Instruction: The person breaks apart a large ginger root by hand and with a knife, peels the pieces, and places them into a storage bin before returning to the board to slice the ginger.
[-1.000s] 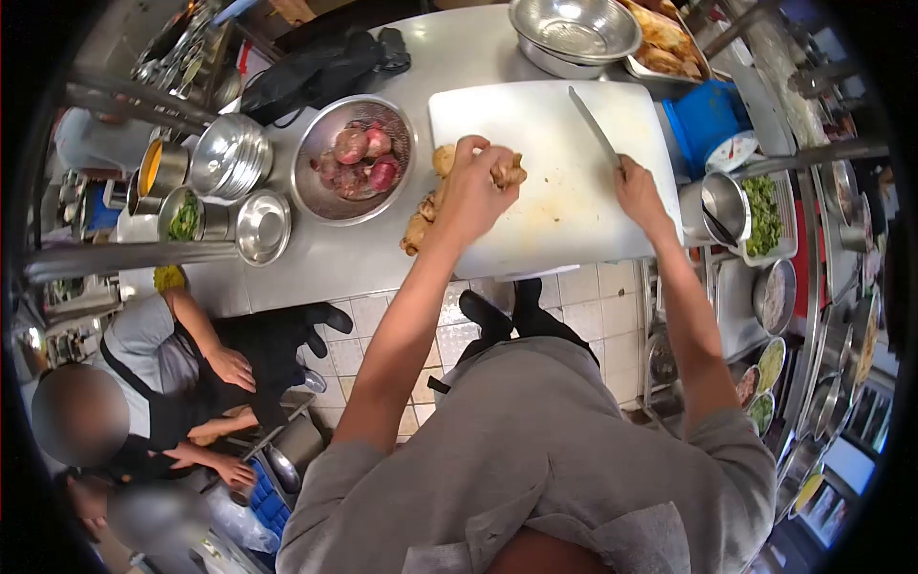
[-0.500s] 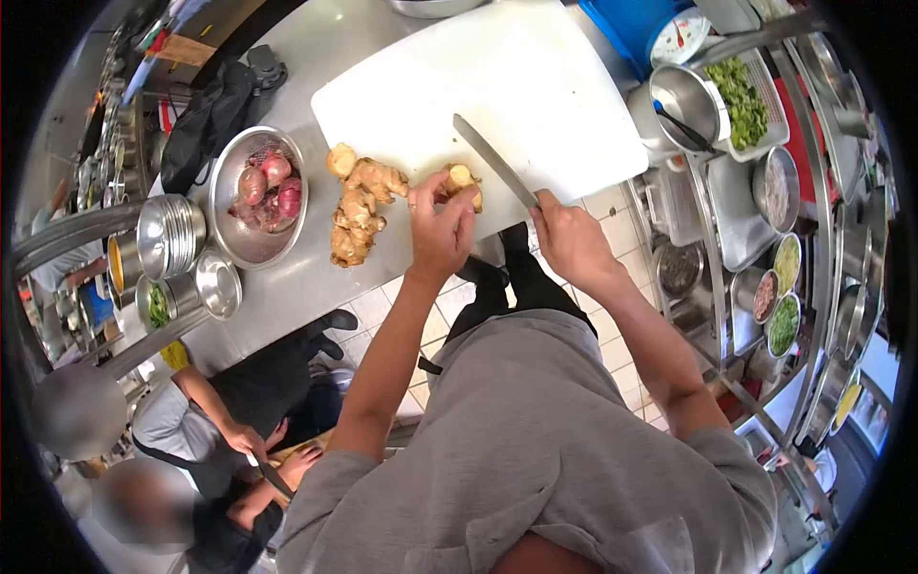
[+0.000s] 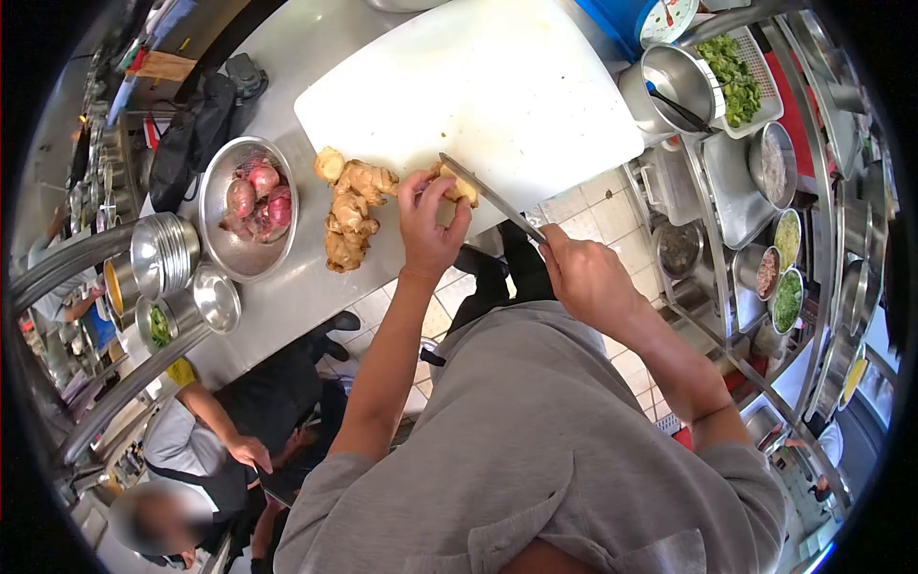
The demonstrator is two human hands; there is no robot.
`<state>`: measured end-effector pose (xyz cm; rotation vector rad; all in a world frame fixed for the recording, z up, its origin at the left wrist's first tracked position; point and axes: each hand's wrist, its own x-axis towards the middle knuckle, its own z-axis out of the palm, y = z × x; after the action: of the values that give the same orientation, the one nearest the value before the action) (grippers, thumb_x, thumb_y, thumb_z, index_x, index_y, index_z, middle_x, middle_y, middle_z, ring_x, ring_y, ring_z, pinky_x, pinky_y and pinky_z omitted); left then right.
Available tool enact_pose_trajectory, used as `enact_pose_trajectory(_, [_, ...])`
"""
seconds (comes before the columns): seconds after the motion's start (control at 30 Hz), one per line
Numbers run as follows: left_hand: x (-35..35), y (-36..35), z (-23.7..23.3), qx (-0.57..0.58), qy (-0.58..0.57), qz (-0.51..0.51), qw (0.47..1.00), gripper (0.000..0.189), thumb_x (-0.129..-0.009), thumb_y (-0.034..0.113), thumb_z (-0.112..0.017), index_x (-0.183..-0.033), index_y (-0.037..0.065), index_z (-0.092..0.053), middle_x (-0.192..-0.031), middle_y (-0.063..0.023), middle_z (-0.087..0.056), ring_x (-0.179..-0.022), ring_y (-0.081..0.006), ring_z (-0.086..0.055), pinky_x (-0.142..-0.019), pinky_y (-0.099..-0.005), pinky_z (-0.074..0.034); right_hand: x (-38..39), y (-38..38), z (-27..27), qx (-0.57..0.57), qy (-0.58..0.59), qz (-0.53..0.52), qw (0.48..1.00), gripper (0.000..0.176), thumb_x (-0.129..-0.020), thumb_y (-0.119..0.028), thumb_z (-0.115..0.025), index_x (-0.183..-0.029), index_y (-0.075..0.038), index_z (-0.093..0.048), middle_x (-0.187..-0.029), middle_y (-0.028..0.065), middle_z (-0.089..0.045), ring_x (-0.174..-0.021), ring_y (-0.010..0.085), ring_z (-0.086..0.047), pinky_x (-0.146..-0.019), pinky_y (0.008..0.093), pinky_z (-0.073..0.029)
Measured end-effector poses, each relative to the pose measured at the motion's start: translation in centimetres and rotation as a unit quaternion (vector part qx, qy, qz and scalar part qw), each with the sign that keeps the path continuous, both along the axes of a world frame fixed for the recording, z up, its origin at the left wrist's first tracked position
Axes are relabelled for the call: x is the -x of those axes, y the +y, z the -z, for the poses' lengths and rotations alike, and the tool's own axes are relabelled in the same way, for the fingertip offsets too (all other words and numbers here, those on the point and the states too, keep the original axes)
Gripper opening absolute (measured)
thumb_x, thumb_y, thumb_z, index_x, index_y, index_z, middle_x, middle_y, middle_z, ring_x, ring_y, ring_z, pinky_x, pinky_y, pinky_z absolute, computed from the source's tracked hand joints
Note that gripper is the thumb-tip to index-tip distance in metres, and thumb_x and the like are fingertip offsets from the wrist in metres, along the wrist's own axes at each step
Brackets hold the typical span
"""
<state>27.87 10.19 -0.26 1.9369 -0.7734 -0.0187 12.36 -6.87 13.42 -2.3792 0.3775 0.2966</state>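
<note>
A cut piece of ginger (image 3: 462, 184) is at the near edge of a white cutting board (image 3: 469, 86). The left hand (image 3: 432, 225) holds it from the left side, thumb and fingers bent around it in a pinch. The right hand (image 3: 591, 277) is closed around the handle of a knife (image 3: 497, 202), whose blade slants up and to the left across the ginger piece; from above it is hard to tell whether the edge has cut into it.

Just left of the left hand, a large knobbly ginger root (image 3: 352, 212) lies along the board's near left edge, partly on the metal table (image 3: 287, 316). Further left is a metal bowl (image 3: 244, 262) of red onions (image 3: 260, 199), with a stack of small metal bowls (image 3: 163, 256) beyond it and a black bag (image 3: 196, 139) above.

Right of the board are a metal pot (image 3: 631, 91) and a basket (image 3: 770, 102) of chopped greens (image 3: 732, 77), with a blue scale (image 3: 615, 27) near the top. At lower left, a co-worker's hand (image 3: 250, 452) holds another knife (image 3: 276, 490).
</note>
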Motion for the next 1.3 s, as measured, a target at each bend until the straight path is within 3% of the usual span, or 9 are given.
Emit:
enact_pose_trajectory(0.4, [-0.3, -0.3, -0.7, 0.033, 0.038, -0.004, 0.999, 0.038, -0.076, 0.001, -0.079, -0.112, 0.006, -0.067, -0.118, -0.0135, -0.053, -0.097, -0.0251, -0.062, -0.083, -0.0336, -0.054, -4.8, -0.1, -1.5, 0.003, 0.126, -0.045, 0.991, 0.011, -0.088, 0.000, -0.053, -0.097, 0.005, -0.047, -0.076, 0.0281, -0.066, -0.075, 0.0456, -0.069, -0.066, 0.0521, -0.055])
enact_pose_trajectory(0.5, [-0.4, -0.4, -0.8, 0.043, 0.026, -0.003, 0.999, 0.039, -0.075, -0.001, -0.078, -0.112, 0.005, -0.067, -0.117, -0.0129, -0.053, -0.095, -0.0243, -0.062, -0.082, -0.0335, -0.055, -5.8, 0.3, 0.3, 0.003, 0.099, -0.036, 0.994, 0.013, -0.087, 0.001, -0.053, -0.098, 0.005, -0.046, -0.078, 0.0280, -0.066, -0.075, 0.0463, -0.068, -0.065, 0.0518, -0.055])
enact_pose_trajectory(0.6, [-0.5, -0.3, -0.8, 0.034, 0.000, 0.005, 0.999, 0.041, -0.076, 0.000, -0.078, -0.114, 0.005, -0.065, -0.118, -0.0137, -0.055, -0.095, -0.0243, -0.063, -0.081, -0.0334, -0.055, -7.8, 1.0, 3.3, -0.010, 0.057, -0.021, 0.998, 0.012, -0.099, -0.008, -0.050, -0.099, 0.003, -0.045, -0.068, 0.0269, -0.062, -0.069, 0.0485, -0.063, -0.062, 0.0559, -0.050])
enact_pose_trajectory(0.7, [-0.6, -0.4, -0.8, 0.029, -0.002, 0.001, 1.000, 0.042, -0.074, -0.001, -0.078, -0.113, 0.006, -0.065, -0.117, -0.0135, -0.055, -0.097, -0.0267, -0.063, -0.083, -0.0350, -0.055, -8.6, 1.4, 6.1, -0.011, 0.028, -0.001, 1.000, 0.013, -0.098, -0.008, -0.051, -0.097, 0.003, -0.045, -0.069, 0.0277, -0.062, -0.070, 0.0488, -0.064, -0.063, 0.0560, -0.051])
enact_pose_trajectory(0.8, [-0.2, -0.1, -0.4, -0.014, 0.028, -0.009, 0.999, 0.043, -0.073, 0.000, -0.078, -0.113, 0.006, -0.064, -0.119, -0.0144, -0.055, -0.100, -0.0282, -0.063, -0.085, -0.0368, -0.055, -8.1, 1.2, 6.8, -0.017, -0.011, -0.008, 1.000, 0.015, -0.090, -0.006, -0.054, -0.102, 0.003, -0.051, -0.081, 0.0275, -0.068, -0.079, 0.0468, -0.068, -0.069, 0.0543, -0.055])
enact_pose_trajectory(0.9, [-0.1, 0.1, -0.1, -0.012, -0.052, 0.007, 0.999, 0.042, -0.074, 0.001, -0.077, -0.113, 0.006, -0.063, -0.122, -0.0159, -0.053, -0.100, -0.0281, -0.063, -0.087, -0.0376, -0.054, -9.4, 0.9, 8.4, -0.019, -0.053, -0.024, 0.998, 0.020, -0.090, -0.010, -0.056, -0.105, 0.004, -0.055, -0.083, 0.0275, -0.069, -0.081, 0.0458, -0.069, -0.072, 0.0537, -0.056])
enact_pose_trajectory(0.97, [0.3, 0.2, -0.4, -0.013, -0.044, 0.014, 0.999, 0.041, -0.075, 0.000, -0.074, -0.114, 0.005, -0.061, -0.123, -0.0174, -0.051, -0.101, -0.0286, -0.062, -0.087, -0.0378, -0.054, -9.9, 0.0, 9.4, -0.039, -0.051, -0.026, 0.998, 0.018, -0.095, -0.011, -0.055, -0.103, 0.005, -0.054, -0.077, 0.0298, -0.066, -0.078, 0.0483, -0.067, -0.070, 0.0553, -0.054])
enact_pose_trajectory(1.17, [0.6, -0.3, -0.7, -0.015, -0.060, 0.015, 0.998, 0.038, -0.076, -0.004, -0.067, -0.112, 0.004, -0.060, -0.123, -0.0190, -0.052, -0.103, -0.0294, -0.060, -0.087, -0.0375, -0.053, -8.0, 0.3, 7.8, -0.038, -0.062, 0.061, 0.995, 0.019, -0.099, -0.015, -0.053, -0.100, 0.004, -0.052, -0.074, 0.0284, -0.066, -0.073, 0.0490, -0.065, -0.067, 0.0569, -0.052])
enact_pose_trajectory(1.3, [0.8, -0.2, 0.2, -0.001, -0.064, -0.006, 0.998, 0.039, -0.079, 0.002, -0.072, -0.115, 0.003, -0.058, -0.119, -0.0204, -0.054, -0.104, -0.0330, -0.059, -0.088, -0.0389, -0.053, -6.2, -0.4, 6.3, -0.043, -0.040, 0.055, 0.997, 0.018, -0.097, -0.013, -0.052, -0.101, 0.004, -0.054, -0.075, 0.0273, -0.067, -0.074, 0.0471, -0.067, -0.069, 0.0563, -0.053])
